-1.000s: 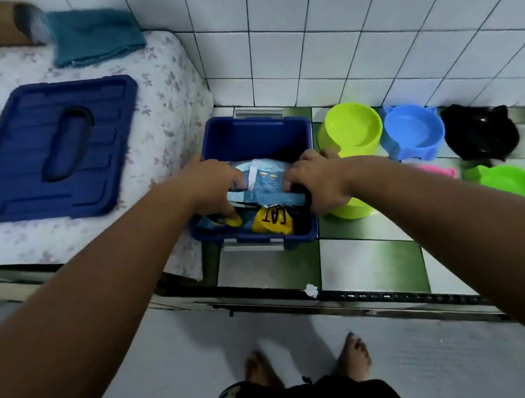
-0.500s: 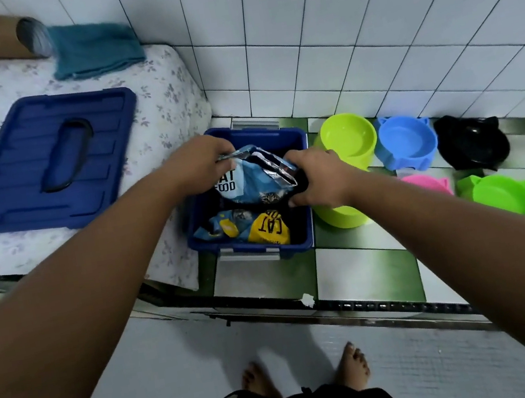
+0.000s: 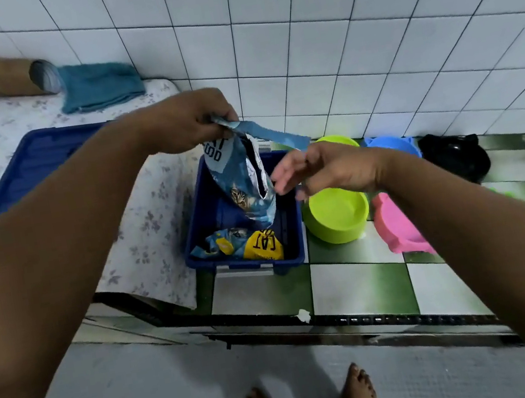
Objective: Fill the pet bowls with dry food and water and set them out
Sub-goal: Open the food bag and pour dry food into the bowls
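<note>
My left hand (image 3: 187, 122) grips the top edge of a blue cat food bag (image 3: 246, 184) and holds it upright, hanging into the open blue storage box (image 3: 248, 265). A torn strip of the bag's top (image 3: 273, 134) stretches right from that hand. My right hand (image 3: 322, 171) hovers just right of the bag with loose, blurred fingers and holds nothing I can make out. Two more pouches, one yellow (image 3: 262, 245), lie in the box. A lime bowl (image 3: 337, 217) stands right of the box.
Along the tiled wall stand another lime bowl (image 3: 338, 142), a blue bowl (image 3: 391, 146) and a black bowl (image 3: 456, 159); a pink bowl (image 3: 398, 228) lies nearer. The box lid (image 3: 38, 156) lies on the mattress at left, beside a teal towel (image 3: 99, 83).
The bag has risen out of the box in my left hand. My right hand has let go of it and moved to the right. The bag's top strip now hangs out sideways.
</note>
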`<state>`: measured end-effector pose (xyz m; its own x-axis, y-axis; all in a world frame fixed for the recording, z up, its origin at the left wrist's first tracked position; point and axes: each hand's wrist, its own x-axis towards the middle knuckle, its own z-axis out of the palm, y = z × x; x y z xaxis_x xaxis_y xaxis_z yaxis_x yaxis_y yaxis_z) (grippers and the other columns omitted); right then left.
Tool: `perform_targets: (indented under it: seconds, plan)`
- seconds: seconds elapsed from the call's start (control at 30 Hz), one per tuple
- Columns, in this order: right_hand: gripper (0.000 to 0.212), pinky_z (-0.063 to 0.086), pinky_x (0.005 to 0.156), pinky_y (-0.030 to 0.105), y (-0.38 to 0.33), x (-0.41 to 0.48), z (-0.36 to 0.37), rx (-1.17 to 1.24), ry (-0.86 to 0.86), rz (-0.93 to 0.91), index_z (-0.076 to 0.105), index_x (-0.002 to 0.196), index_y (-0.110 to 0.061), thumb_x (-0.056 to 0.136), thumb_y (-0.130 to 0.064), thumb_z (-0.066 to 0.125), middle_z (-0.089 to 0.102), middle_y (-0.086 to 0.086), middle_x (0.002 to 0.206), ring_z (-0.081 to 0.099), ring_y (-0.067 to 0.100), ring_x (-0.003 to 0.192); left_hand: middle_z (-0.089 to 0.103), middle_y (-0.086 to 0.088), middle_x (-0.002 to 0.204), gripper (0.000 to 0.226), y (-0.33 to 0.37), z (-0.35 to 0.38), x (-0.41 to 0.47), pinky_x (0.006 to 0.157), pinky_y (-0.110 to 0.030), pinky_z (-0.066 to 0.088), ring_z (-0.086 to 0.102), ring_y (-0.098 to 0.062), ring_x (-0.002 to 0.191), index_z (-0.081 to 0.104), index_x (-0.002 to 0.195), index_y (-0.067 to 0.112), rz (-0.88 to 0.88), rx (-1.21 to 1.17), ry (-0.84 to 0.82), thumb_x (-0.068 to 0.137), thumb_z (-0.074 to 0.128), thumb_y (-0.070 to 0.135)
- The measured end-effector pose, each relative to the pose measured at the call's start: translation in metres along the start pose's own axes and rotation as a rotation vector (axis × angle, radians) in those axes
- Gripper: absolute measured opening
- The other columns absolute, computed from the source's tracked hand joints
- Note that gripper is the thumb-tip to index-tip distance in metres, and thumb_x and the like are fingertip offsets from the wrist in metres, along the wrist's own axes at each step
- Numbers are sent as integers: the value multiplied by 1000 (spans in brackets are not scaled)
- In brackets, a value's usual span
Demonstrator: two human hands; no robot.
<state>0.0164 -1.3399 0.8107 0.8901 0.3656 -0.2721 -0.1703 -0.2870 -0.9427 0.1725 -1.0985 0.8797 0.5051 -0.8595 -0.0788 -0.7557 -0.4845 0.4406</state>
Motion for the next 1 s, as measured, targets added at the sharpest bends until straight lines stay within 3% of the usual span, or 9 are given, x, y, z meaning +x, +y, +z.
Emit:
perform_targets:
  seconds: [0.13,0.27,0.33,0.47,0.57,0.63,0.73,0.9,1.0]
  plan:
    - [41,49,75,34,-20,23,-15,-8,344,-69,60,106,-17,68,-3,65,64,1,97,58,16,88,50,1,121,32,17,-19,6,98,-37,51,55,-13,108,67,97,46,90,-67,-37,93,72,15]
    - [80,50,96,35,-52,37,-2,110,230,-100,46,137,-12,61,-25,68,59,9,127,57,21,116,43,2,126,34,40,-27,14,102,-32,46,53,-17,115,69,100,49,202,-80,-46,94,73,17]
    - [64,44,109,39,-55,38,-3,245,214,-141,54,132,-11,71,-28,61,65,6,127,60,22,119,40,-1,126,32,52,-31,18,98,-16,43,51,-8,111,66,102,43,254,-108,-30,94,72,13]
    - [31,56,88,34,-39,29,-11,462,273,-208,58,118,-9,96,-30,50,71,9,108,67,19,94,37,-5,126,25,77,-33,35,93,-11,45,50,-3,106,67,104,29,311,-142,25,95,69,6]
    - [62,57,84,44,-34,17,-21,485,349,-205,61,114,-3,74,-45,82,68,19,108,65,33,98,37,-3,125,17,99,-25,56,90,-25,53,51,-6,104,69,104,23,342,-203,2,95,68,8]
    - [49,58,79,42,-32,-4,-28,510,427,-238,57,118,0,87,-35,71,67,16,106,67,28,92,37,-1,125,15,115,-17,71,85,-35,58,54,-3,97,71,99,32,376,-297,-20,96,69,17]
    - [13,55,64,26,-14,-27,-54,536,576,-295,55,108,0,106,-7,44,68,-3,79,65,8,69,41,3,125,12,141,-1,94,93,-24,52,52,0,107,71,93,51,379,-356,-22,86,70,41]
    - [22,47,67,36,-3,-59,-84,691,760,-362,62,75,-15,71,-26,80,59,3,68,54,20,66,45,-5,129,34,175,32,138,103,-14,39,48,-4,121,65,127,30,366,-380,139,94,67,26]
    - [25,48,74,47,12,-75,-106,725,902,-347,65,86,-7,85,-31,73,61,18,78,57,28,74,47,-5,142,57,188,53,157,96,-11,43,53,-2,120,42,153,33,312,-429,249,101,61,22]
